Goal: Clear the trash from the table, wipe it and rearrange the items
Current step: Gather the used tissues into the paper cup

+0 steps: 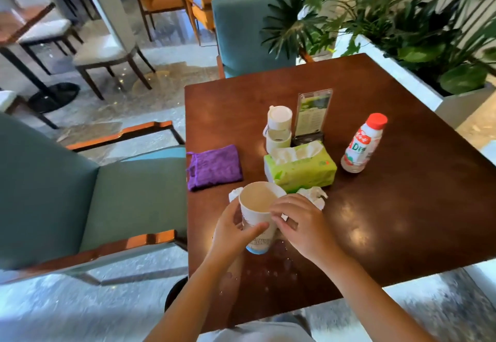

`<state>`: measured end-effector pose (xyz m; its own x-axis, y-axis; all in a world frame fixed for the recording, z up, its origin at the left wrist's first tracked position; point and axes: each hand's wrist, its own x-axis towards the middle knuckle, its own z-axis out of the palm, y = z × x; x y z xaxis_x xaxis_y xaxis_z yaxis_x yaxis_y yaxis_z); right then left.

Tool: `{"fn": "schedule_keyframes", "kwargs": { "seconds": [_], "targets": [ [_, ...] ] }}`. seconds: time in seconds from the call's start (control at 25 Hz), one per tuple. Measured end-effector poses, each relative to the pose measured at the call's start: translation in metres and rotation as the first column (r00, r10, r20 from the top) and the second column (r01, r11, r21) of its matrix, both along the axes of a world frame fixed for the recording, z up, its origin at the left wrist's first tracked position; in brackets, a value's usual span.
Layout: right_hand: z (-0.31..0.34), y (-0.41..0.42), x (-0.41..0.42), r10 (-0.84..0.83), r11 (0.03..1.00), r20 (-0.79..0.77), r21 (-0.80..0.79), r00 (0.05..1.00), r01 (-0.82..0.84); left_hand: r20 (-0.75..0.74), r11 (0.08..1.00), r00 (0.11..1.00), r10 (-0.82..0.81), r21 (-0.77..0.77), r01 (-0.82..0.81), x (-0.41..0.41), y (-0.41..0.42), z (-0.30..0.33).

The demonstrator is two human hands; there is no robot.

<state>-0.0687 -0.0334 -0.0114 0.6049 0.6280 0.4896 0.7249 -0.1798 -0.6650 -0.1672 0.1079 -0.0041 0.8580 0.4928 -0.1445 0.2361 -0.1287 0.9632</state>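
A white paper cup (256, 202) stands on the brown table (402, 207) near its front left. My left hand (233, 230) grips the cup's side, thumb across its front. My right hand (300, 223) curls round the cup's other side. A crumpled tissue (314, 195) lies just behind my right hand, and another white scrap (234, 193) peeks out behind the cup. A folded purple cloth (214, 167) lies at the table's left edge. Water drops (281, 269) speckle the wood in front of the cup.
A green tissue pack (303, 170), a white tumbler (279, 129), a menu stand (312, 112) and a red-capped drink bottle (362, 146) stand mid-table. Teal chairs sit to the left (80, 199) and behind (247, 28). A white planter (418, 81) borders the right side.
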Motion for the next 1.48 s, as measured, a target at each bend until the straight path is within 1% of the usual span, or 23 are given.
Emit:
{"fn": "schedule_keyframes", "kwargs": {
  "seconds": [0.12, 0.2, 0.28, 0.32, 0.36, 0.4, 0.44, 0.52, 0.56, 0.6, 0.64, 0.72, 0.84, 0.88, 0.96, 1.0, 1.08, 1.12, 1.16, 1.2, 1.28, 1.36, 1.48],
  "targets": [
    [-0.004, 0.007, -0.005, 0.034, 0.999, -0.039, -0.024, 0.999, -0.035, -0.017, 1.000, 0.999, -0.027, -0.004, 0.027, -0.007, 0.007, 0.003],
    [-0.003, 0.005, -0.004, 0.023, 1.000, -0.092, -0.003, 0.995, -0.024, -0.035, 1.000, 0.999, -0.029, -0.010, 0.029, -0.007, 0.007, 0.003],
    [-0.007, -0.004, 0.005, -0.066, 0.998, -0.101, -0.009, 0.993, 0.066, -0.046, 1.000, 0.999, -0.012, -0.018, 0.011, -0.006, 0.006, 0.002],
    [-0.013, -0.010, 0.015, -0.153, 0.988, -0.079, -0.050, 0.985, 0.149, -0.052, 1.000, 0.999, -0.004, -0.016, 0.003, -0.006, 0.005, 0.001],
    [-0.023, -0.018, 0.027, -0.254, 0.960, -0.047, -0.130, 0.966, 0.246, -0.054, 1.000, 0.999, 0.006, -0.017, -0.006, -0.006, 0.005, 0.000],
    [-0.032, -0.025, 0.039, -0.339, 0.912, -0.018, -0.252, 0.941, 0.324, -0.049, 0.999, 0.999, 0.018, -0.026, -0.020, -0.006, 0.004, 0.000],
    [-0.042, -0.030, 0.052, -0.374, 0.848, 0.000, -0.406, 0.928, 0.341, -0.044, 0.999, 0.998, 0.038, -0.036, -0.039, -0.006, 0.004, -0.002],
    [-0.061, -0.033, 0.070, -0.304, 0.693, 0.019, -0.682, 0.953, 0.235, -0.037, 0.995, 0.996, 0.078, -0.056, -0.080, -0.006, 0.005, -0.004],
    [-0.067, -0.030, 0.076, -0.254, 0.624, 0.023, -0.760, 0.967, 0.182, -0.034, 0.993, 0.995, 0.095, -0.059, -0.097, -0.008, 0.007, -0.006],
    [-0.074, -0.027, 0.079, -0.216, 0.576, 0.019, -0.805, 0.976, 0.143, -0.034, 0.992, 0.993, 0.111, -0.055, -0.112, -0.009, 0.009, -0.008],
    [-0.078, -0.024, 0.081, -0.200, 0.562, 0.005, -0.819, 0.980, 0.119, -0.038, 0.991, 0.992, 0.121, -0.047, -0.123, -0.011, 0.011, -0.009],
    [-0.087, -0.023, 0.083, -0.220, 0.568, -0.006, -0.814, 0.975, 0.123, -0.049, 0.991, 0.990, 0.129, -0.031, -0.131, -0.015, 0.016, -0.011],
    [-0.101, -0.033, 0.084, -0.246, 0.557, 0.035, -0.813, 0.969, 0.171, -0.053, 0.990, 0.989, 0.136, -0.018, -0.138, -0.018, 0.019, -0.013],
    [-0.100, -0.034, 0.083, -0.297, 0.588, 0.006, -0.786, 0.955, 0.188, -0.052, 0.990, 0.989, 0.139, -0.015, -0.140, -0.019, 0.020, -0.013],
    [-0.080, -0.027, 0.077, -0.428, 0.730, -0.135, -0.634, 0.894, 0.254, -0.046, 0.991, 0.990, 0.136, 0.001, -0.136, -0.019, 0.020, -0.014],
    [-0.064, -0.021, 0.073, -0.450, 0.807, -0.195, -0.507, 0.871, 0.304, -0.043, 0.992, 0.991, 0.128, 0.014, -0.127, -0.020, 0.021, -0.015],
    [-0.020, -0.005, 0.060, -0.400, 0.910, -0.219, -0.213, 0.890, 0.356, -0.033, 0.993, 0.993, 0.114, 0.042, -0.113, -0.020, 0.020, -0.016],
    [0.001, 0.003, 0.052, -0.339, 0.940, -0.193, -0.092, 0.921, 0.327, -0.023, 0.993, 0.994, 0.111, 0.052, -0.110, -0.021, 0.020, -0.016],
    [0.019, 0.012, 0.043, -0.267, 0.963, -0.155, -0.007, 0.951, 0.269, -0.010, 0.992, 0.994, 0.109, 0.062, -0.108, -0.021, 0.020, -0.016],
    [0.033, 0.020, 0.033, -0.200, 0.978, -0.112, 0.035, 0.973, 0.205, 0.004, 0.992, 0.994, 0.106, 0.070, -0.106, -0.020, 0.019, -0.016],
    [0.044, 0.034, 0.014, -0.114, 0.993, -0.030, 0.009, 0.993, 0.115, 0.034, 0.990, 0.995, 0.099, 0.093, -0.102, -0.020, 0.018, -0.014],
    [0.042, 0.046, -0.002, -0.065, 0.994, 0.032, -0.084, 0.997, 0.067, 0.064, 0.988, 0.994, 0.093, 0.120, -0.100, -0.022, 0.018, -0.012],
    [0.032, 0.052, -0.011, 0.066, 0.977, 0.125, -0.210, 0.990, -0.038, 0.092, 0.984, 0.990, 0.106, 0.132, -0.118, -0.026, 0.019, -0.009]
  ]
}}
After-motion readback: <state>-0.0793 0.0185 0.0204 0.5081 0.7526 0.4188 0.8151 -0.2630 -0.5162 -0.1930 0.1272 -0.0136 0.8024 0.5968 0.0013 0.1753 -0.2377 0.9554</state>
